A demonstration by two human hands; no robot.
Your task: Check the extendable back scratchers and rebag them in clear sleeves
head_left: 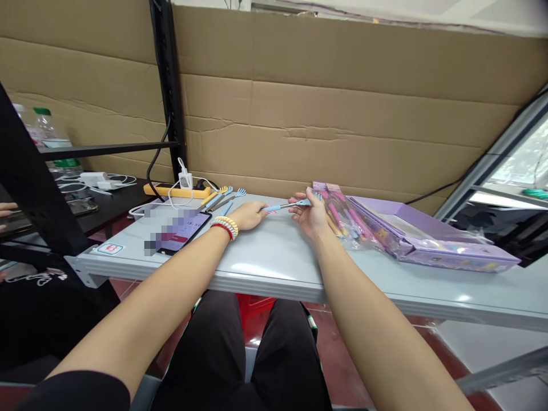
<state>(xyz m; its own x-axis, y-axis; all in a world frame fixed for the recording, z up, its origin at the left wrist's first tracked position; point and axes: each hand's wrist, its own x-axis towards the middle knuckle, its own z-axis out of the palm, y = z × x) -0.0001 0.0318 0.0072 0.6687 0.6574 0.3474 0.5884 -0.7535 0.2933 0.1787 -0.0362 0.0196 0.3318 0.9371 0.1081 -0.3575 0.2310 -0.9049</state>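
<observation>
Over the middle of the grey table, my left hand (pixel 249 215) is closed on the blue handle of a thin stick (pixel 285 206) with a metal middle. The stick's blue clawed end reaches my right hand (pixel 311 214), whose palm is turned up beneath it with the fingers loosely curled and apart. Several similar sticks with yellow and blue claw ends (pixel 229 194) lie left of my left hand. Beside my right hand are clear-wrapped pink and yellow items (pixel 342 214).
A purple box (pixel 458 254) stands on the right. On the left are a phone (pixel 186 230), a yellow power strip (pixel 166 190) with a white charger, and a black shelf post (pixel 168 85). Cardboard (pixel 321 103) rises behind the table. Another person's hand shows at the far left edge.
</observation>
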